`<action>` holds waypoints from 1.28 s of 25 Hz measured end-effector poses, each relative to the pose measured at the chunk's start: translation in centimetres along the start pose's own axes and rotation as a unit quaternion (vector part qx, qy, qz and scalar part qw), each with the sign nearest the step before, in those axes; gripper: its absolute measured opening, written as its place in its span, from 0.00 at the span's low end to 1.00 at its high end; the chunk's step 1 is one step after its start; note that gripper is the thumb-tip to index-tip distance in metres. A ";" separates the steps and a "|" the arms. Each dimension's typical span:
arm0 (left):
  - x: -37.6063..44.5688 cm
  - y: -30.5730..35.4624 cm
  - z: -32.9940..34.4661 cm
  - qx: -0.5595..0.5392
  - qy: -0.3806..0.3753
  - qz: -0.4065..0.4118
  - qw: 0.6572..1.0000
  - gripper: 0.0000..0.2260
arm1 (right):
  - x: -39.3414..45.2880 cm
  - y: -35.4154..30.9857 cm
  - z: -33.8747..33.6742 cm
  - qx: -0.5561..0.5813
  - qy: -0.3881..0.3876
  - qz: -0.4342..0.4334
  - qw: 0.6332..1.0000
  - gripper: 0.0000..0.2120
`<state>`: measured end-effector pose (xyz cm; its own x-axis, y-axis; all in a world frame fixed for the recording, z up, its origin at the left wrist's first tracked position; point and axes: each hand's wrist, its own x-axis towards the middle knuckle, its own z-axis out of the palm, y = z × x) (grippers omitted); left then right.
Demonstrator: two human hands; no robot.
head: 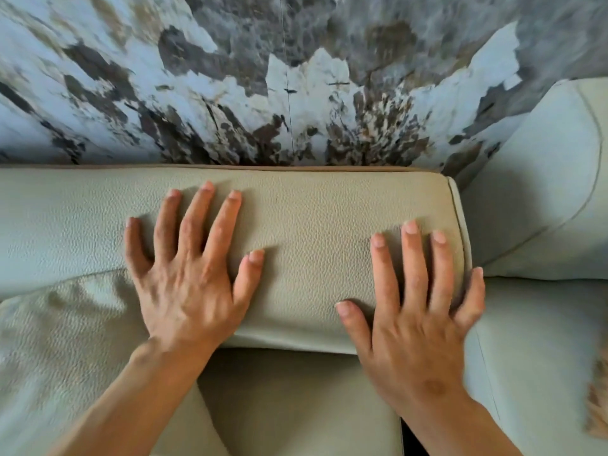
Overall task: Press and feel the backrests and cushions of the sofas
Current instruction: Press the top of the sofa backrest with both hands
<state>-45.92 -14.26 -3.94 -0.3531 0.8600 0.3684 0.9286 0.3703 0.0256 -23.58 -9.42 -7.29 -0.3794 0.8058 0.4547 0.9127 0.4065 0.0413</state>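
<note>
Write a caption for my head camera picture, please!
Left hand and right hand rest flat, fingers spread, on a pale leather sofa backrest.

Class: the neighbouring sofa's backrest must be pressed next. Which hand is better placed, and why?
Right. The right hand lies at the pressed backrest's end, its little finger over the edge beside the neighbouring backrest. The left hand lies farther away.

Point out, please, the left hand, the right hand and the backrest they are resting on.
left hand (187, 291), head view, on the back of the hand.
right hand (418, 337), head view, on the back of the hand.
backrest (312, 218), head view, on the bare top between the hands.
</note>
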 end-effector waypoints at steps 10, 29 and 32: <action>4.4 0.6 2.4 0.012 0.045 -0.023 0.999 0.29 | 5.2 1.0 2.2 0.008 0.002 -0.017 1.000 0.35; 11.8 0.8 6.5 0.023 0.064 -0.052 0.996 0.30 | 14.1 1.9 7.5 0.013 0.005 -0.049 0.999 0.36; 11.9 0.8 6.8 0.019 0.068 -0.046 0.996 0.30 | 14.1 1.9 7.9 0.014 0.014 -0.052 0.998 0.35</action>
<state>-50.18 -1.33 -5.84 -0.4156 0.7671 0.4887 0.8869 0.4608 0.0310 -28.38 6.16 -7.84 -0.4672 0.7460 0.4747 0.8639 0.4994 0.0654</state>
